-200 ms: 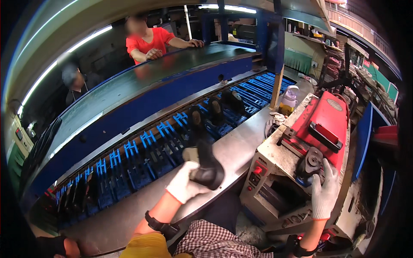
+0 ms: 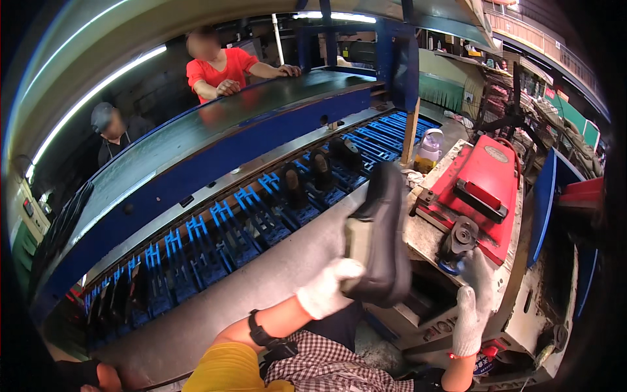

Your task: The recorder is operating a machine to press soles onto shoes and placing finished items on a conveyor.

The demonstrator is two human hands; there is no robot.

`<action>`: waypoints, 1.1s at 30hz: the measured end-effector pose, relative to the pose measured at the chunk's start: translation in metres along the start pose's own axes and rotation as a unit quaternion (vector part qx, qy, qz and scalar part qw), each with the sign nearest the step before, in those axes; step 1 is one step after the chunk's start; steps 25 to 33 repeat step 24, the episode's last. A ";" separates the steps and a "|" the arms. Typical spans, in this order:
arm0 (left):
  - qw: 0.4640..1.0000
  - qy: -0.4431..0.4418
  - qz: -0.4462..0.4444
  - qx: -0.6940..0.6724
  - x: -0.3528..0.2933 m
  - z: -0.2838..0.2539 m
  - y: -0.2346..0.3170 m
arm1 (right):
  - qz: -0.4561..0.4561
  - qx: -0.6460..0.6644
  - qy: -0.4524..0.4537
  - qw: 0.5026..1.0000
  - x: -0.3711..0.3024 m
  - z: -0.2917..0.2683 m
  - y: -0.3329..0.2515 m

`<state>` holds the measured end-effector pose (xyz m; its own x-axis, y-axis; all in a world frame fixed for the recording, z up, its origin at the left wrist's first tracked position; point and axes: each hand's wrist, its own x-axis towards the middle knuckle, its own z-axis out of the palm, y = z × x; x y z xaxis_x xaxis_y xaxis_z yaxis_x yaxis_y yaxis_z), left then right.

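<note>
A black boot (image 2: 385, 235) with a pale block, probably a shoe last, at its near-left side is in front of me. My left hand (image 2: 328, 287), in a white knitted glove, is closed around the boot's lower left side by the pale block. The boot is raised beside the red-topped machine (image 2: 480, 183), partly in front of its body. My right hand (image 2: 468, 320), gloved too, is empty, with thumb and fingers apart. Its fingertips are smeared by motion, just below the machine's round black fitting (image 2: 462, 234).
A metal ledge (image 2: 281, 261) borders the blue-slatted rack (image 2: 222, 232), where several dark shoes (image 2: 292, 186) stand. Beyond it runs a dark conveyor belt (image 2: 255, 98) with a person in red (image 2: 219, 72) leaning on it. A bottle (image 2: 429, 150) stands behind the machine.
My left hand has carried the boot right, from over the metal ledge to the machine's front. My right hand has drawn down and left, away from the round black fitting.
</note>
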<state>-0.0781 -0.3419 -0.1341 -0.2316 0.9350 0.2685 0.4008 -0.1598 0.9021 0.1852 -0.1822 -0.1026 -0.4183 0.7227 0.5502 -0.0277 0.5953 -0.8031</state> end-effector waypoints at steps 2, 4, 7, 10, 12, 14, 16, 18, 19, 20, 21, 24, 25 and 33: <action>0.760 -0.050 -0.156 -0.629 0.026 0.042 0.047 | 0.088 0.116 -0.064 0.987 -0.011 0.001 0.009; 0.822 -0.086 -0.147 -0.544 0.036 0.069 0.065 | 0.125 0.226 -0.038 0.965 -0.029 -0.003 0.010; 0.837 -0.195 -0.068 -0.506 0.060 0.125 0.064 | 0.189 0.415 -0.002 0.890 -0.073 -0.031 0.020; 0.834 -0.263 0.022 -0.484 0.087 0.169 0.083 | 0.196 0.398 0.031 0.896 -0.097 -0.085 0.008; 0.885 -0.310 0.032 -0.346 0.107 0.179 0.099 | 0.142 0.359 0.179 0.905 -0.088 -0.089 -0.015; 0.911 -0.334 -0.008 -0.243 0.120 0.188 0.111 | 0.195 0.388 0.208 0.877 -0.075 -0.120 -0.020; 0.967 -0.202 0.105 -0.116 0.135 0.203 0.114 | 0.161 0.371 0.194 0.894 -0.027 -0.134 -0.038; 0.947 -0.271 -0.001 -0.171 0.166 0.215 0.124 | 0.141 0.334 0.191 0.912 -0.015 -0.174 -0.036; 0.941 -0.231 0.031 -0.245 0.166 0.222 0.151 | 0.159 0.304 0.212 0.915 -0.011 -0.192 -0.043; 0.935 -0.226 0.053 -0.269 0.181 0.226 0.157 | 0.128 0.254 0.218 0.934 -0.007 -0.210 -0.039; 0.941 -0.203 0.132 -0.237 0.200 0.232 0.158 | 0.144 0.243 0.203 0.938 -0.002 -0.234 -0.028; 0.941 -0.193 0.210 -0.182 0.243 0.243 0.195 | 0.223 0.142 0.187 0.946 0.014 -0.300 -0.017; 0.941 -0.193 0.210 -0.182 0.243 0.243 0.195 | 0.223 0.142 0.187 0.946 0.014 -0.300 -0.017; 0.941 -0.193 0.210 -0.182 0.243 0.243 0.195 | 0.223 0.142 0.187 0.946 0.014 -0.300 -0.017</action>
